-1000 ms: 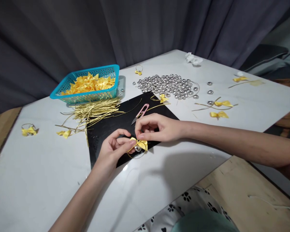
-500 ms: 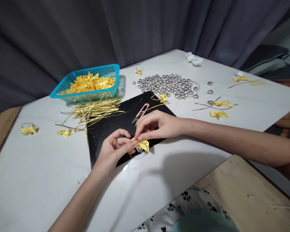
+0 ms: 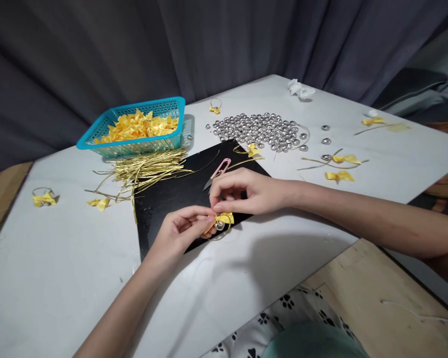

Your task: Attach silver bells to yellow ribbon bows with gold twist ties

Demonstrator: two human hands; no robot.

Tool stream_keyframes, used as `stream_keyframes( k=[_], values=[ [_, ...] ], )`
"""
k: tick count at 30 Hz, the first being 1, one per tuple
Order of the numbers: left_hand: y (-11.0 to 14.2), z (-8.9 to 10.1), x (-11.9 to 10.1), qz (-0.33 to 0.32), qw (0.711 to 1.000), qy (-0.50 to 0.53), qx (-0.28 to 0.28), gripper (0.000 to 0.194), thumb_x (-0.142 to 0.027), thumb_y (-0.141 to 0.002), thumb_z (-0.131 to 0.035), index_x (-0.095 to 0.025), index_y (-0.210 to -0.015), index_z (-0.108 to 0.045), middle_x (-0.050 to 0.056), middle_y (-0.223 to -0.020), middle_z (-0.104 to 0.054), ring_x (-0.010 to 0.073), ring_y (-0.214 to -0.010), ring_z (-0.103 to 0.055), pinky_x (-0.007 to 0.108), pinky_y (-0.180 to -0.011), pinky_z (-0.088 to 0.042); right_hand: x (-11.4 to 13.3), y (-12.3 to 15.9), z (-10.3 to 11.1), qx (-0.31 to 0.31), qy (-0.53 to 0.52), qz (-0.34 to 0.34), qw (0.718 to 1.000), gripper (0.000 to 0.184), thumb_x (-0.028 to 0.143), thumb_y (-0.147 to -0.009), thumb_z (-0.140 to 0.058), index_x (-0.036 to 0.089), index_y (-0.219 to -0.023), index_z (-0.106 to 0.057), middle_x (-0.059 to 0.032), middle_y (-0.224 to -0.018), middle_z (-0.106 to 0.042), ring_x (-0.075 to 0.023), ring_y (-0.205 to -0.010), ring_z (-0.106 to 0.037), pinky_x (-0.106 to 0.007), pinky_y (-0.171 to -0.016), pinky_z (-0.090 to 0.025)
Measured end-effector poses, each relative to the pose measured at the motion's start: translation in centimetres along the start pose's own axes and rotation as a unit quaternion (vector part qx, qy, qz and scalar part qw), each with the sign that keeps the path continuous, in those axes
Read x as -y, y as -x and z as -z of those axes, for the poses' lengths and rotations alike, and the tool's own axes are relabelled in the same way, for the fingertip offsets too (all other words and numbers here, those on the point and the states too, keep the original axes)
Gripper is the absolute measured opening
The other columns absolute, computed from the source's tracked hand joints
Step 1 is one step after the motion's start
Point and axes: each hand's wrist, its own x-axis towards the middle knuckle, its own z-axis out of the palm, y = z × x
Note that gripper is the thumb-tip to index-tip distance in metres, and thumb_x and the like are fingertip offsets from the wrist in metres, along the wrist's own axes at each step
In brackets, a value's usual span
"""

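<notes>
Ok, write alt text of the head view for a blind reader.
The left hand holds a yellow bow with silver bead and gold loop above a black mat, the right hand at the bow's top. Beyond lie pink-handled snips, gold wires, silver beads and a blue basket of yellow bows.

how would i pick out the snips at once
On the white table, find the black mat. On it, just beyond the right hand, lie the snips; their pink handle sets them apart from the gold wires and yellow bow nearby.

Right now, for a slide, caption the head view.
Left hand pinches satiny yellow bow with silver bead, right hand at bow's edge, over flat black mat.
</notes>
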Motion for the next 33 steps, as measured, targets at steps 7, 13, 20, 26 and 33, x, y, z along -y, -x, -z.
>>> stream_keyframes(
  k=[7, 13, 20, 26, 33],
  values=[
    [0.29, -0.11, 0.08, -0.017, 0.999, -0.044, -0.004, 0.01, -0.028, -0.07, -0.072, -0.02, -0.064, -0.073, -0.002, -0.057, -0.067, 0.0051, -0.053, -0.054, 0.011, -0.053, -0.041, -0.1, 0.08, -0.55, -0.026, 0.0, 0.016, 1.0, 0.01, 0.017, -0.082, -0.058, 0.008, -0.081, -0.062, -0.001, -0.071, -0.057, -0.0034, -0.056, -0.043, -0.014, -0.049, -0.036],
    [0.48, -0.23, 0.09, -0.011, 0.998, -0.054, -0.028, 0.008, -0.028, -0.066, -0.075, -0.021, -0.062, -0.074, -0.002, -0.06, -0.07, 0.0067, -0.056, -0.056, 0.013, -0.053, -0.042, -0.14, 0.13, -0.62, -0.027, -0.007, -0.013, 1.0, 0.01, 0.018, -0.084, -0.055, 0.009, -0.081, -0.058, -0.0004, -0.072, -0.055, -0.0031, -0.053, -0.04, -0.014, -0.046, -0.035],
    [0.17, -0.06, 0.09, -0.008, 0.998, -0.059, -0.011, 0.01, -0.029, -0.067, -0.074, -0.02, -0.062, -0.073, -0.001, -0.061, -0.069, 0.0074, -0.057, -0.056, 0.013, -0.054, -0.042, -0.08, 0.1, -0.35, 0.0, -0.025, 0.033, 0.999, 0.012, 0.018, -0.081, -0.06, 0.008, -0.087, -0.064, -0.0028, -0.077, -0.058, -0.004, -0.06, -0.044, -0.014, -0.05, -0.037],
    [0.18, 0.14, 0.27, -0.012, 0.999, -0.038, -0.023, 0.012, -0.032, -0.068, -0.074, -0.021, -0.065, -0.073, -0.002, -0.062, -0.067, 0.0069, -0.057, -0.054, 0.014, -0.054, -0.041, 0.07, 0.03, -0.43, 0.009, -0.02, 0.005, 1.0, 0.012, 0.017, -0.086, -0.054, 0.007, -0.085, -0.06, -0.0013, -0.075, -0.055, -0.0036, -0.057, -0.041, -0.015, -0.051, -0.035],
    [0.36, -0.17, 0.36, -0.082, 0.994, -0.058, -0.047, 0.003, -0.025, -0.072, -0.071, -0.022, -0.072, -0.07, -0.004, -0.078, -0.063, 0.0072, -0.072, -0.055, 0.014, -0.065, -0.042, -0.57, 0.04, -0.75, -0.003, 0.013, 0.012, 1.0, 0.01, 0.017, -0.088, -0.048, 0.009, -0.087, -0.055, -0.0031, -0.081, -0.055, -0.007, -0.066, -0.044, -0.018, -0.059, -0.036]
  ],
)
